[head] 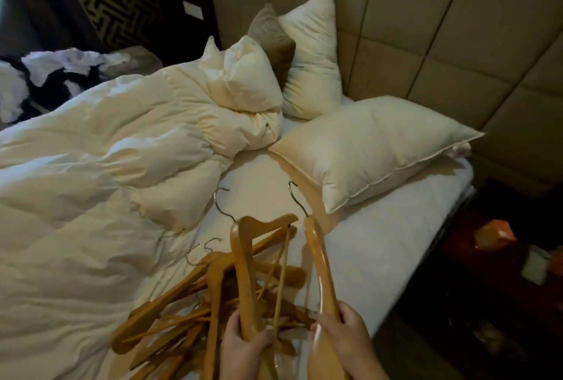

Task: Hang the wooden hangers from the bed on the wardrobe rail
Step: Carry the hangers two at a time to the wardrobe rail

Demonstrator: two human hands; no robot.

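1. A heap of glossy orange-brown wooden hangers with metal hooks (195, 312) lies on the white bed sheet (380, 245), at the near edge.
2. The left hand (243, 346) is clamped around one lifted hanger (243, 270) from the heap.
3. The right hand (344, 337) grips a separate hanger (320, 264), hook pointing away.
4. A rumpled cream duvet (100, 172) lies just left of the heap; a cream pillow (368, 148) rests beyond, near the padded beige headboard (426, 44).

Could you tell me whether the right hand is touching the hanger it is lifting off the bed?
Touching. The head view shows the right hand closed around the lower end of the raised hanger.
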